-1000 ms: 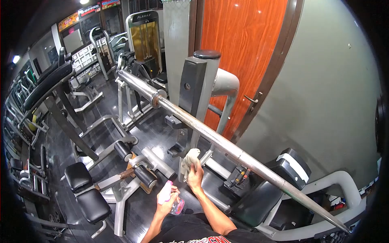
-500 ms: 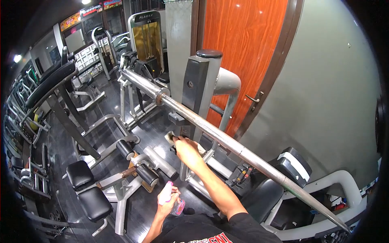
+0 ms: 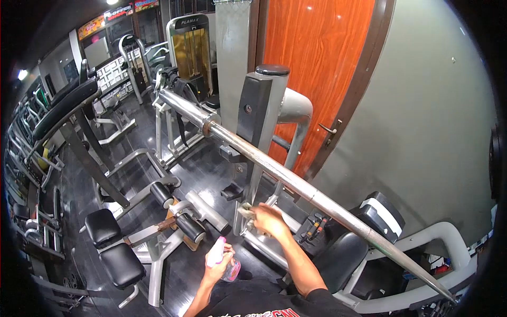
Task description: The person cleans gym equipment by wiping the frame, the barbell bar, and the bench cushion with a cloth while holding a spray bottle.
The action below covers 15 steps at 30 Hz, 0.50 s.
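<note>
My left hand [image 3: 217, 267] is wrapped round a spray bottle [image 3: 232, 270] with a pink and white trigger head and a clear body. It holds the bottle low, just in front of my shirt. My right hand [image 3: 268, 219] grips a pale cloth [image 3: 246, 211] against the lower part of the grey upright post [image 3: 257, 179] of a rack. A long steel barbell [image 3: 274, 168] rests across the rack, above my right hand. Below the bar, a black bracket [image 3: 231, 191] sticks out from the post.
To the left stands a machine with black pads [image 3: 122, 264] and foam rollers [image 3: 190, 226]. A black bench seat [image 3: 343, 256] lies to the right, beside hand grips [image 3: 315, 230] on the frame. Behind the rack are a wooden door [image 3: 317, 68] and a grey wall [image 3: 422, 116].
My right hand has moved down the post with the cloth, from beside the bracket to near the base. My left hand keeps the spray bottle in nearly the same place.
</note>
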{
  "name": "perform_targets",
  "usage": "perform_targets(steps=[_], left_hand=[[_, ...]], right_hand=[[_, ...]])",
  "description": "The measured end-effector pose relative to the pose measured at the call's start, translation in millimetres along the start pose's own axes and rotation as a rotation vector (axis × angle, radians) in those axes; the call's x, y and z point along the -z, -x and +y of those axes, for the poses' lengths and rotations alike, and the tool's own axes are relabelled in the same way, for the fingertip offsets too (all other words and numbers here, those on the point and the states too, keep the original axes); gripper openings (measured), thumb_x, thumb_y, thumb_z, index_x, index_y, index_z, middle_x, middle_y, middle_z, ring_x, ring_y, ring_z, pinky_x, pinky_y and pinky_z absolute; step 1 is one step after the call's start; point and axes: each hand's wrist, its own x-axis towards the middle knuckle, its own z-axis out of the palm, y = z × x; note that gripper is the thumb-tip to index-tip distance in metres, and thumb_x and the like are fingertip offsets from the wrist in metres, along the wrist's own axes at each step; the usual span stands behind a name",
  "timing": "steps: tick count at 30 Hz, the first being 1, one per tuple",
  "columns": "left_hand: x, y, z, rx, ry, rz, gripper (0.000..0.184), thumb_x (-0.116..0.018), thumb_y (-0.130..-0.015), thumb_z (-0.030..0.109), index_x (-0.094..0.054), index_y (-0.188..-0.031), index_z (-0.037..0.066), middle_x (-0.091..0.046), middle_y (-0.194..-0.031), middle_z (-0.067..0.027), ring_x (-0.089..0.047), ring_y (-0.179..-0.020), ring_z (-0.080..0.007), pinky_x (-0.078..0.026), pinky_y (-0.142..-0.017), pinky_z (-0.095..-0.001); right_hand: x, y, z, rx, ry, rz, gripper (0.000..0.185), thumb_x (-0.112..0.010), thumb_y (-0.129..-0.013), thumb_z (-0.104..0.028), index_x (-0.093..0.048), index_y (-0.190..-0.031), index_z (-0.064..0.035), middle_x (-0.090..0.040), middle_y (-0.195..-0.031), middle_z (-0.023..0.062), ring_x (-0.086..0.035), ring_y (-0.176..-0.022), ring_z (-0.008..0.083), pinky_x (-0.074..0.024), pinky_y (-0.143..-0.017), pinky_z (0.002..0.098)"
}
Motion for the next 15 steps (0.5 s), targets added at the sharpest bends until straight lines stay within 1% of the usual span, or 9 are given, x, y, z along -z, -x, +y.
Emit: perform_targets(steps=[1,3,4,7,9,11,13,14,15], left_hand=[[-2,-2,0,0.006,-0.007,-0.015,0.023,-0.055,-0.084,-0.002,-0.048,-0.106,-0.004,-0.058,-0.086,-0.0142,-0.060,-0.061,-0.0182,-0.052,-0.059,-0.0306],[-6,-4,-1,0.003,-0.010,-0.019,0.023,-0.055,-0.085,-0.002,-0.048,-0.106,-0.004,-0.058,-0.086,-0.0141,-0.060,-0.061,-0.0183,-0.052,-0.058,-0.0308],[-7,-5,-2,-0.004,-0.007,-0.033,0.023,-0.056,-0.085,-0.001,-0.048,-0.106,-0.004,-0.058,-0.086,-0.0141,-0.060,-0.061,-0.0184,-0.052,-0.058,-0.0309],[-11,-4,0,0.000,0.036,-0.040,0.023,-0.057,-0.084,-0.002,-0.050,-0.106,-0.005,-0.058,-0.086,-0.0129,-0.060,-0.061,-0.0167,-0.051,-0.058,-0.0289],[-11,-3,-1,0.013,0.077,-0.033,0.023,-0.058,-0.084,-0.003,-0.052,-0.106,-0.005,-0.059,-0.087,-0.0117,-0.060,-0.062,-0.0149,-0.051,-0.059,-0.0268],[-9,-2,-5,0.017,0.050,-0.019,0.023,-0.058,-0.084,-0.003,-0.052,-0.106,-0.005,-0.059,-0.087,-0.0116,-0.060,-0.062,-0.0148,-0.050,-0.059,-0.0265],[-9,0,-2,0.016,0.054,-0.015,0.023,-0.058,-0.084,-0.002,-0.052,-0.106,-0.005,-0.059,-0.087,-0.0116,-0.060,-0.062,-0.0147,-0.050,-0.059,-0.0264],[-9,0,-1,0.009,0.057,-0.012,0.023,-0.058,-0.084,-0.002,-0.052,-0.106,-0.005,-0.059,-0.087,-0.0116,-0.060,-0.062,-0.0146,-0.050,-0.059,-0.0262],[-9,0,-1,0.003,0.055,-0.008,0.023,-0.058,-0.084,-0.002,-0.052,-0.106,-0.005,-0.059,-0.087,-0.0116,-0.060,-0.062,-0.0146,-0.050,-0.059,-0.0262]], right_hand=[[-2,2,7,-0.002,0.002,0.004,0.032,-0.055,-0.078,-0.017,-0.059,-0.105,-0.0008,-0.060,-0.097,0.0216,-0.059,-0.097,0.0337,-0.0471,-0.081,0.0443],[6,10,4,-0.149,-0.267,0.155,0.032,-0.052,-0.081,-0.019,-0.057,-0.105,0.0012,-0.061,-0.096,0.0228,-0.057,-0.098,0.0371,-0.0435,-0.086,0.0445],[11,14,1,-0.133,-0.374,0.253,0.034,-0.051,-0.083,-0.021,-0.055,-0.108,0.0022,-0.060,-0.100,0.0234,-0.055,-0.100,0.0402,-0.0425,-0.087,0.0438],[26,7,-21,-0.032,-0.632,0.500,0.032,-0.055,-0.081,-0.014,-0.056,-0.110,-0.0003,-0.061,-0.101,0.0235,-0.060,-0.098,0.0349,-0.0459,-0.084,0.0352],[22,-10,-34,0.097,-0.667,0.572,0.030,-0.053,-0.081,-0.008,-0.057,-0.110,-0.0014,-0.061,-0.104,0.0186,-0.060,-0.097,0.0335,-0.0462,-0.084,0.0332],[25,-25,-55,0.288,-0.234,0.622,0.034,-0.054,-0.076,-0.003,-0.057,-0.109,-0.0048,-0.060,-0.101,0.0117,-0.059,-0.092,0.0298,-0.0485,-0.081,0.0377],[-4,-54,-52,0.265,0.144,0.551,0.035,-0.055,-0.074,-0.005,-0.056,-0.109,-0.0060,-0.058,-0.103,0.0119,-0.058,-0.096,0.0283,-0.0490,-0.081,0.0402],[-4,-61,-51,0.269,0.142,0.551,0.035,-0.055,-0.074,-0.005,-0.056,-0.109,-0.0060,-0.058,-0.103,0.0119,-0.058,-0.096,0.0283,-0.0490,-0.081,0.0402],[-2,-71,-51,0.202,0.204,0.386,0.035,-0.056,-0.074,-0.006,-0.056,-0.109,-0.0053,-0.056,-0.108,0.0135,-0.056,-0.099,0.0285,-0.0493,-0.081,0.0403]])
